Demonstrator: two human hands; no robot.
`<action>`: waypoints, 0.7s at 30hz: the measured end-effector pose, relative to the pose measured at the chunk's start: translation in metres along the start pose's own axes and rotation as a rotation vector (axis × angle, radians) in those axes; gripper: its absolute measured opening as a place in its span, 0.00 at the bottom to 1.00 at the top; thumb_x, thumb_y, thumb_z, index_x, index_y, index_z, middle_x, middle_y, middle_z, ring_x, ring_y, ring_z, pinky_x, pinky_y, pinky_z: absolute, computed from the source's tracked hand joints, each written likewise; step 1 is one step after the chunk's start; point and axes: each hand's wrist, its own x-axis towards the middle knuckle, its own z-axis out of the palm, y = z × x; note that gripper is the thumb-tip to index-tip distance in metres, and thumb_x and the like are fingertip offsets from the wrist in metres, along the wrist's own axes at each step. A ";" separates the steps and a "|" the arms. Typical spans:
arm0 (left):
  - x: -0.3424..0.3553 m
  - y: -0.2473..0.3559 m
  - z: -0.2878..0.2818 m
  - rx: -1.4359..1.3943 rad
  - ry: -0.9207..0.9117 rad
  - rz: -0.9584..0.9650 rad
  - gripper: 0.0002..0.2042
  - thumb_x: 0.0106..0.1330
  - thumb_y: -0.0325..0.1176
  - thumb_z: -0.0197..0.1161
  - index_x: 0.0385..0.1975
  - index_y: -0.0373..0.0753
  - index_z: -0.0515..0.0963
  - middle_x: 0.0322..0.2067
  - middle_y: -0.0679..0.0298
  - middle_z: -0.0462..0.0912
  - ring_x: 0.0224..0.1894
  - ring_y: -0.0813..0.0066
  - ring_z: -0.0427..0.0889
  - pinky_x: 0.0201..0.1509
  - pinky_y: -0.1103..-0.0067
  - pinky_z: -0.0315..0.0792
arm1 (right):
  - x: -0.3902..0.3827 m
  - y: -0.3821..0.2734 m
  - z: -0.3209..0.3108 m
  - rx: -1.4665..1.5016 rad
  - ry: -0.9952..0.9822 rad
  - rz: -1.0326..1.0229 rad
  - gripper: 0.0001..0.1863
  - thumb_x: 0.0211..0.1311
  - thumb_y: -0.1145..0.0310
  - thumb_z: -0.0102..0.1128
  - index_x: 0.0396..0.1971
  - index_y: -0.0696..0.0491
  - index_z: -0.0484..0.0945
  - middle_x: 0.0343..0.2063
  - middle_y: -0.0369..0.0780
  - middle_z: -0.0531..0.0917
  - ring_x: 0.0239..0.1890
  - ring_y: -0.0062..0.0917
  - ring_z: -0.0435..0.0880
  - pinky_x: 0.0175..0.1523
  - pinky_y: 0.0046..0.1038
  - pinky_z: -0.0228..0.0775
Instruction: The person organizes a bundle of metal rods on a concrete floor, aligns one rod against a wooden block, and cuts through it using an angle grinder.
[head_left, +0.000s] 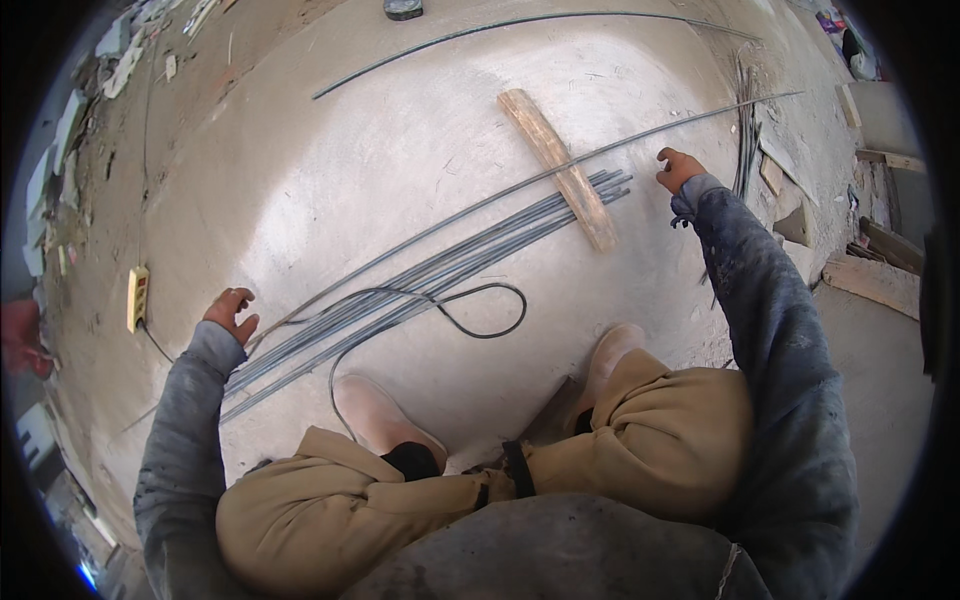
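A bundle of thin grey metal rods lies slantwise on the floor before my feet. Across its far right end lies a worn wooden plank. One longer rod runs just beyond the bundle and passes over the plank. My left hand is beside the left end of that rod, thumb and fingers apart; whether it touches the rod I cannot tell. Out past the bundle's right end, my right hand hovers with loosely bent, parted fingers and nothing visible in it. A black cable loops over the bundle.
On the left stands a yellowish power strip with a cord. Another long rod curves across the far floor, near a dark block. At right are more thin rods and timber pieces. Rubble edges the far left.
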 end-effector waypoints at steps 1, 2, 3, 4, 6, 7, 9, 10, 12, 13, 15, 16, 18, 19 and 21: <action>0.013 0.011 0.009 0.015 -0.051 -0.005 0.15 0.51 0.29 0.66 0.39 0.38 0.74 0.34 0.55 0.77 0.37 0.60 0.78 0.42 0.70 0.73 | 0.003 0.004 0.002 0.011 0.001 -0.023 0.23 0.50 0.69 0.58 0.49 0.53 0.71 0.32 0.48 0.83 0.37 0.41 0.82 0.45 0.34 0.73; 0.027 0.017 0.022 -0.004 -0.063 -0.001 0.16 0.51 0.29 0.65 0.41 0.38 0.74 0.36 0.55 0.78 0.38 0.59 0.78 0.43 0.71 0.74 | 0.005 0.008 0.003 0.002 0.028 -0.035 0.23 0.51 0.69 0.57 0.50 0.53 0.70 0.32 0.48 0.83 0.37 0.41 0.82 0.45 0.35 0.73; 0.033 0.024 0.041 -0.003 -0.031 -0.063 0.17 0.53 0.30 0.65 0.43 0.38 0.74 0.38 0.53 0.78 0.41 0.58 0.78 0.46 0.70 0.74 | 0.008 0.002 0.007 -0.005 0.050 -0.054 0.24 0.51 0.69 0.56 0.51 0.53 0.69 0.31 0.48 0.83 0.37 0.41 0.82 0.44 0.35 0.73; 0.033 0.024 0.058 -0.015 -0.040 -0.058 0.18 0.53 0.29 0.65 0.45 0.37 0.73 0.40 0.55 0.78 0.43 0.61 0.78 0.50 0.72 0.72 | 0.010 -0.001 0.009 -0.012 0.071 -0.078 0.24 0.52 0.69 0.56 0.52 0.52 0.68 0.31 0.48 0.83 0.37 0.42 0.82 0.44 0.36 0.73; 0.035 0.039 0.075 0.073 -0.205 0.001 0.18 0.56 0.33 0.63 0.47 0.37 0.73 0.42 0.52 0.77 0.47 0.54 0.77 0.52 0.68 0.71 | 0.011 0.002 0.012 -0.026 0.073 -0.080 0.24 0.53 0.69 0.54 0.53 0.51 0.66 0.32 0.49 0.82 0.37 0.43 0.81 0.44 0.38 0.73; 0.036 0.048 0.079 0.107 -0.203 0.004 0.17 0.57 0.34 0.63 0.46 0.37 0.73 0.41 0.51 0.77 0.47 0.53 0.76 0.51 0.68 0.71 | 0.013 0.001 0.009 -0.035 0.076 -0.085 0.25 0.53 0.69 0.54 0.54 0.50 0.66 0.32 0.50 0.82 0.37 0.44 0.81 0.44 0.39 0.73; 0.037 0.057 0.082 0.143 -0.202 -0.023 0.16 0.58 0.35 0.62 0.46 0.37 0.73 0.40 0.51 0.77 0.46 0.52 0.76 0.51 0.67 0.71 | 0.016 -0.011 0.001 -0.146 0.069 0.041 0.25 0.54 0.68 0.53 0.55 0.49 0.65 0.36 0.50 0.82 0.41 0.44 0.81 0.46 0.40 0.72; 0.039 0.058 0.083 0.143 -0.204 -0.048 0.16 0.59 0.35 0.62 0.45 0.37 0.74 0.40 0.51 0.77 0.46 0.52 0.76 0.50 0.66 0.71 | 0.015 -0.019 -0.005 -0.204 0.066 0.105 0.25 0.55 0.68 0.52 0.55 0.49 0.65 0.38 0.50 0.81 0.44 0.43 0.80 0.48 0.41 0.72; 0.045 0.062 0.081 0.131 -0.222 -0.038 0.14 0.59 0.35 0.61 0.43 0.37 0.74 0.39 0.51 0.77 0.44 0.52 0.77 0.49 0.66 0.71 | 0.013 -0.027 -0.016 -0.168 0.119 0.115 0.22 0.55 0.68 0.51 0.53 0.49 0.66 0.38 0.48 0.82 0.43 0.43 0.80 0.47 0.42 0.72; 0.050 0.064 0.079 0.120 -0.238 -0.003 0.13 0.60 0.35 0.61 0.42 0.37 0.75 0.38 0.52 0.78 0.44 0.52 0.77 0.48 0.66 0.71 | 0.013 -0.027 -0.017 -0.150 0.143 0.125 0.21 0.56 0.68 0.51 0.52 0.48 0.66 0.37 0.48 0.82 0.43 0.43 0.80 0.46 0.43 0.72; 0.059 0.067 0.077 0.103 -0.267 0.027 0.12 0.60 0.35 0.61 0.40 0.36 0.76 0.37 0.52 0.78 0.42 0.52 0.77 0.46 0.66 0.72 | 0.022 -0.016 -0.008 -0.157 0.136 0.090 0.19 0.56 0.68 0.50 0.50 0.48 0.68 0.36 0.47 0.82 0.42 0.43 0.80 0.45 0.43 0.72; 0.064 0.068 0.079 0.098 -0.280 0.022 0.11 0.60 0.35 0.61 0.39 0.36 0.76 0.36 0.52 0.78 0.42 0.52 0.78 0.46 0.66 0.72 | 0.026 -0.010 -0.004 -0.162 0.132 0.074 0.17 0.57 0.68 0.50 0.49 0.48 0.68 0.36 0.47 0.82 0.42 0.42 0.80 0.45 0.43 0.71; 0.074 0.067 0.084 0.110 -0.311 0.057 0.11 0.60 0.35 0.61 0.37 0.35 0.76 0.36 0.52 0.78 0.40 0.51 0.78 0.45 0.66 0.72 | 0.039 0.000 0.000 -0.149 0.180 0.032 0.16 0.58 0.68 0.49 0.48 0.47 0.70 0.36 0.46 0.82 0.42 0.42 0.80 0.45 0.43 0.71; 0.080 0.065 0.088 0.127 -0.330 0.096 0.10 0.60 0.35 0.61 0.37 0.35 0.76 0.35 0.52 0.77 0.40 0.51 0.78 0.44 0.66 0.72 | 0.043 0.005 0.002 -0.143 0.204 0.009 0.15 0.59 0.68 0.49 0.47 0.47 0.70 0.35 0.46 0.82 0.42 0.41 0.80 0.45 0.43 0.71; 0.089 0.064 0.088 0.164 -0.377 0.152 0.10 0.60 0.34 0.60 0.36 0.35 0.77 0.35 0.52 0.77 0.39 0.51 0.78 0.44 0.66 0.72 | 0.047 0.013 0.005 -0.094 0.182 0.029 0.13 0.61 0.67 0.49 0.46 0.46 0.72 0.35 0.46 0.82 0.42 0.41 0.80 0.45 0.42 0.71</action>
